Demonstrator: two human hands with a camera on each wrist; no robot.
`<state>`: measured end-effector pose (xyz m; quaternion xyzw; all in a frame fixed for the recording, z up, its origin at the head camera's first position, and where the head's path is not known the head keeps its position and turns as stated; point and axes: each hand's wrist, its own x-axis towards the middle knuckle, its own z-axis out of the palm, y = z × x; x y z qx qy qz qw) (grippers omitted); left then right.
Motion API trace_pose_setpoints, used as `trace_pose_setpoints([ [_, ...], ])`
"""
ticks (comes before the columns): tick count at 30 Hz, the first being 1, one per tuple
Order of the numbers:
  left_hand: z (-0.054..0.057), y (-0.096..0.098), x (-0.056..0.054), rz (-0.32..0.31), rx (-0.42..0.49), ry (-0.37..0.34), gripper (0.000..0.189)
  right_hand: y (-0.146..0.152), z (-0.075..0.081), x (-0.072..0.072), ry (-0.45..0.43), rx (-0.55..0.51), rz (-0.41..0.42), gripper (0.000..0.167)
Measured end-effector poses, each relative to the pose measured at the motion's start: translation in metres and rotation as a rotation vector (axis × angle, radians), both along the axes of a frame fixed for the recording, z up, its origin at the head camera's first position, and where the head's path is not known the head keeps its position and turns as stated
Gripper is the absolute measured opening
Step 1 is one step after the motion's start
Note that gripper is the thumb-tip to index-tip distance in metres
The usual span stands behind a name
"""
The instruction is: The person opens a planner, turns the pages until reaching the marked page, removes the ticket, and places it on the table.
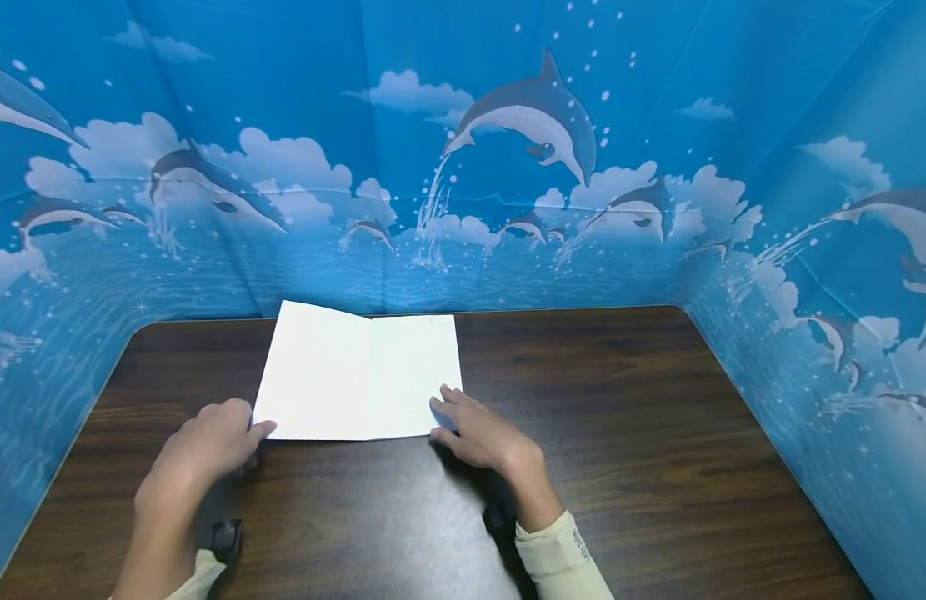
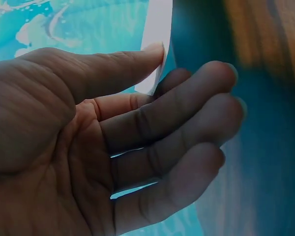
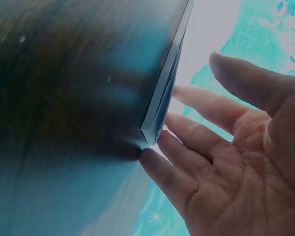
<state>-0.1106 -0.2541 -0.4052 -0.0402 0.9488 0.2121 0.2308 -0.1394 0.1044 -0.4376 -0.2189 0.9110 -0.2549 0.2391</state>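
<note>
An open notebook (image 1: 416,375) with blank-looking white pages lies near the far edge of the table. At its lower left corner, my left hand (image 1: 211,442) pinches the left leaf (image 1: 316,375) between thumb and forefinger. In the left wrist view the leaf's edge (image 2: 155,39) shows narrow and white under the thumb tip, while the other fingers of that hand curve loosely below. My right hand (image 1: 481,433) is at the lower right corner. From the right wrist, its fingertips (image 3: 162,140) show right at the notebook's thicker page stack (image 3: 162,105), with the thumb held apart.
The dark wood-grain table (image 1: 620,433) extends to both sides and in front of the notebook. A blue curtain (image 1: 297,108) printed with dolphins and clouds surrounds its back and sides. Dark straps sit at both wrists, near pale sleeves (image 1: 560,558).
</note>
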Motion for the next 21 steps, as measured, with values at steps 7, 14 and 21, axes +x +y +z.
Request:
trace_pose_setpoints([
  [7, -0.017, -0.004, -0.002, -0.007, 0.009, -0.038, 0.034, 0.001, -0.001, -0.001, -0.002, -0.01, 0.008, 0.056],
  [14, -0.027, -0.005, -0.003, 0.007, 0.024, -0.039, 0.034, 0.001, 0.0, -0.001, -0.007, -0.014, 0.011, 0.056],
  [21, -0.028, -0.005, -0.008, 0.026, 0.057, -0.046, 0.032, 0.002, 0.0, -0.002, -0.014, -0.019, 0.001, 0.056],
])
